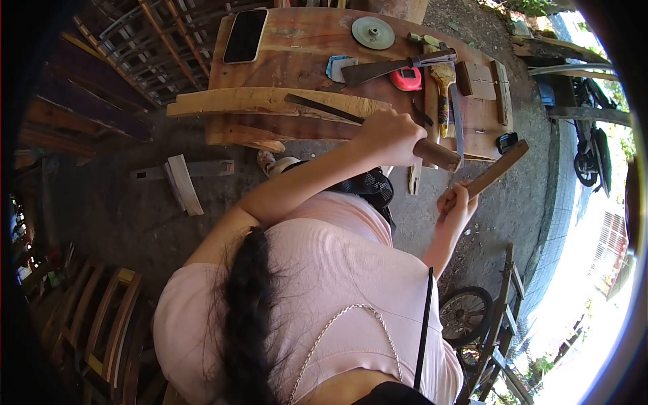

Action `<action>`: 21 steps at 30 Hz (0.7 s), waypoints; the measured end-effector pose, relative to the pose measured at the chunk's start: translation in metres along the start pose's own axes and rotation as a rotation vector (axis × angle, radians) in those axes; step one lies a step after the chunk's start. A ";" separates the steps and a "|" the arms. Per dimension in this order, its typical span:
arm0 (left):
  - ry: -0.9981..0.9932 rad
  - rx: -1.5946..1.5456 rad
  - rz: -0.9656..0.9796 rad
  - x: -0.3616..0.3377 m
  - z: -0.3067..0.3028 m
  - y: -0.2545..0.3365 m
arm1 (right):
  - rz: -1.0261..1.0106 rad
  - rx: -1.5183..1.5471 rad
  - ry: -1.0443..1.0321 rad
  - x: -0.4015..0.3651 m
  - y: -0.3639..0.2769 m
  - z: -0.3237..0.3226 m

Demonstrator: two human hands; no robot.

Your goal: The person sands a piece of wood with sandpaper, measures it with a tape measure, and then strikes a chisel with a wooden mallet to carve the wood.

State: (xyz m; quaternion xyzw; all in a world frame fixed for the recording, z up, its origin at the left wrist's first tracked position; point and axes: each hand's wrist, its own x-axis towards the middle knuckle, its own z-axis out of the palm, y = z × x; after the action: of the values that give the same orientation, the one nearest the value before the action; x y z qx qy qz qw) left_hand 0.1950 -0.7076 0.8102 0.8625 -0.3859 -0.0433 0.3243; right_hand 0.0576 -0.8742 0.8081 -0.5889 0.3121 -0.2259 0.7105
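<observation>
My left hand [391, 137] is closed around a chisel with a thick wooden handle [437, 154]. Its long dark blade [324, 108] points left and lies over a pale, curved piece of wood [236, 101] along the near side of the wooden bench [304, 40]. In my right hand [457, 204] is a short wooden stick [498, 169], gripped at its lower end and tilted up to the right. The stick's upper part is just right of the chisel handle's end, with a gap between them.
On the bench are a phone [246, 36], a round disc [372, 33], a broad blade with a handle [385, 70], a pink tape measure [406, 79], a paintbrush [443, 74] and wood blocks [477, 80]. Crossed wood pieces [182, 183] lie on the floor. A wheel [466, 315] stands lower right.
</observation>
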 end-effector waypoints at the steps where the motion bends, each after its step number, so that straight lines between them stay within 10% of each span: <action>1: 0.001 0.001 -0.001 0.001 0.000 -0.002 | -0.030 -0.017 0.049 0.002 -0.006 -0.006; 10: 0.051 0.020 -0.115 0.004 -0.013 -0.011 | -0.566 0.332 0.350 0.008 -0.028 0.006; 13: 0.074 0.052 -0.135 0.004 -0.017 -0.016 | 0.128 -0.198 -0.343 -0.039 0.000 0.034; 21: 0.161 0.037 -0.123 -0.007 -0.030 -0.034 | -0.395 0.457 0.304 -0.004 -0.024 0.028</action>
State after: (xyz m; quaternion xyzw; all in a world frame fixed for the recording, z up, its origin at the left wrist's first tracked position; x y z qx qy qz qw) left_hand 0.2215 -0.6698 0.8122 0.8911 -0.3058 0.0135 0.3350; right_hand 0.0760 -0.8572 0.8359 -0.4233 0.2356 -0.5086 0.7118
